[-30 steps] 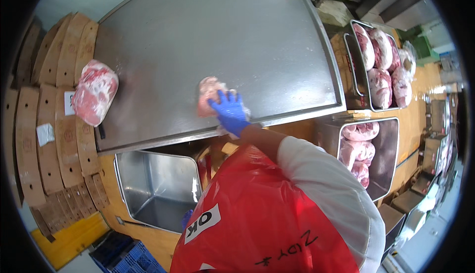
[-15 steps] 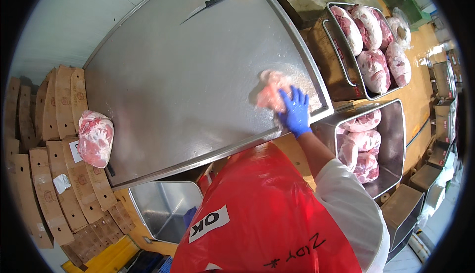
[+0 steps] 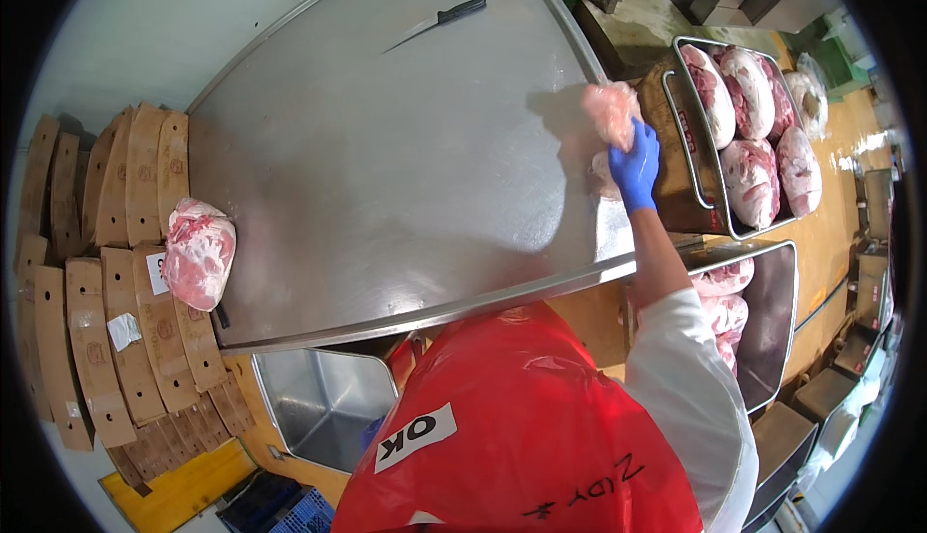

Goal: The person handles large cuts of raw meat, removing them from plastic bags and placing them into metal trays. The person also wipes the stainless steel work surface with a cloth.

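Note:
In its blue glove, my right hand (image 3: pixel 635 168) is closed on a pale pink piece of meat trimming (image 3: pixel 610 113), held up over the right edge of the steel table (image 3: pixel 386 166). Another pale scrap (image 3: pixel 603 178) shows beside the hand at that edge. A bit of blue glove, apparently my left hand (image 3: pixel 372 432), peeks out beside the red apron (image 3: pixel 502 407); its fingers are hidden. Toward the far side of the table lies a black-handled knife (image 3: pixel 454 14). At the left edge rests a large cut of meat (image 3: pixel 200 255).
Two steel tubs hold large meat cuts on the right, a far one (image 3: pixel 731 224) and a nearer one (image 3: pixel 777 340). Another steel tub (image 3: pixel 323 398) stands below the table's near edge. Stacked brown cardboard (image 3: pixel 116 330) lines the left, with a blue crate (image 3: pixel 304 512) nearby.
My right hand has lifted the trimming off the table and carried it farther away and to the right. The view has shifted slightly.

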Available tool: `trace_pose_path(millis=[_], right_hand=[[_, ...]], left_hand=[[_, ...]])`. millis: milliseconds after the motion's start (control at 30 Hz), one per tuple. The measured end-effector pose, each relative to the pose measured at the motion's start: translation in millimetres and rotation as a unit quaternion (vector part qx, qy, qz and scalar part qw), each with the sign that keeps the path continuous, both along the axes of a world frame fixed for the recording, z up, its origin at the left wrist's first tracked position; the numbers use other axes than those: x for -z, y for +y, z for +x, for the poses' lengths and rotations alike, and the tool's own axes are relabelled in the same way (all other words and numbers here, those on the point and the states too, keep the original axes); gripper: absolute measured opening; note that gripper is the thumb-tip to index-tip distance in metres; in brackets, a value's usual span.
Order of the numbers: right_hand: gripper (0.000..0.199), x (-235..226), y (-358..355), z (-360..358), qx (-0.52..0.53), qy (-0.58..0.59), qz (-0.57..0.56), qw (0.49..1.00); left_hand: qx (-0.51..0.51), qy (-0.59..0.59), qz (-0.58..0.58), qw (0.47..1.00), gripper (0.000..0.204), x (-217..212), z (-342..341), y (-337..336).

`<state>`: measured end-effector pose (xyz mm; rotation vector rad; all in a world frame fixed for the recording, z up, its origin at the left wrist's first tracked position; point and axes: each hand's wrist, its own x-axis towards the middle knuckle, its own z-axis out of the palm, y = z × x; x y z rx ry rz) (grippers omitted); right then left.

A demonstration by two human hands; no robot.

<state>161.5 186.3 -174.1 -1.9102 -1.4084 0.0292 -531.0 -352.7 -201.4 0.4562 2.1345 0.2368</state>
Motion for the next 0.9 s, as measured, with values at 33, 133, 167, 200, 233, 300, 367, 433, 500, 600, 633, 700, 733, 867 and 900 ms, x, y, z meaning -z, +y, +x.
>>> trace_pose_path(millis=[33, 133, 167, 200, 233, 300, 367, 433, 500, 600, 633, 700, 733, 867, 900], right_hand=[[0.062, -11.1, -11.7, -5.9, -0.039, -0.006, -0.004, 0.999], [0.065, -15.4, -60.3, -43.5, -0.131, -0.01, -0.043, 0.99], [0.068, -11.5, -77.2, -65.6, -0.177, 0.005, -0.052, 0.983], [0.072, -6.7, -89.7, -87.0, -0.221, 0.026, -0.065, 0.973], [0.075, -6.8, -98.6, -111.3, -0.28, -0.004, -0.088, 0.956], [0.079, -8.2, -97.7, -149.2, -0.367, -0.059, -0.126, 0.92], [0.08, -7.4, -82.2, -175.2, -0.429, -0.114, -0.15, 0.884], [0.078, -2.8, -35.8, -193.5, -0.349, -0.128, -0.139, 0.918], [0.075, 9.5, 31.9, -199.8, -0.26, -0.133, -0.134, 0.947], [0.071, 32.0, 125.4, -168.8, -0.097, -0.133, -0.094, 0.982], [0.068, 31.3, 149.0, -153.3, -0.048, -0.133, -0.106, 0.984], [0.059, 50.7, 180.0, -113.5, 0.07, -0.171, -0.062, 0.981], [0.053, 39.6, 183.0, -102.6, 0.064, -0.1, -0.137, 0.983], [0.041, 27.1, 166.0, -74.4, 0.064, -0.02, -0.198, 0.978], [0.043, 39.8, 158.1, -62.8, 0.076, 0.005, -0.201, 0.977]], left_hand=[[-0.004, -0.002, -0.005, 1.0, 0.038, 3.8, 4.9, -5.2], [-0.017, 0.004, -0.021, 1.0, 0.038, -4.9, 12.0, -11.0], [-0.022, 0.0, -0.019, 1.0, 0.038, -2.1, 18.1, -13.9], [-0.026, 0.0, -0.02, 0.999, 0.038, -1.5, 22.3, -13.9], [-0.03, 0.0, -0.023, 0.999, 0.038, -2.7, 25.2, -15.3], [-0.037, 0.004, -0.027, 0.999, 0.038, -6.7, 30.7, -17.9], [-0.048, 0.005, -0.022, 0.999, 0.038, -12.5, 32.4, -16.2], [-0.07, 0.005, -0.008, 0.998, 0.038, -16.7, 30.1, -18.3], [-0.096, 0.008, 0.011, 0.995, 0.038, -34.7, 26.9, -10.2], [-0.109, 0.014, 0.041, 0.993, 0.038, -48.7, 25.6, 8.5], [-0.102, 0.021, 0.05, 0.993, 0.038, -52.4, 26.0, 7.6], [-0.064, 0.035, 0.057, 0.996, 0.037, -57.1, 14.5, 14.2], [-0.048, 0.042, 0.051, 0.997, 0.037, -56.4, 13.4, 8.1], [0.036, 0.054, 0.034, 0.997, 0.036, -42.7, 2.7, 0.4], [0.061, 0.054, 0.032, 0.996, 0.035, -38.8, -0.3, 1.5]])
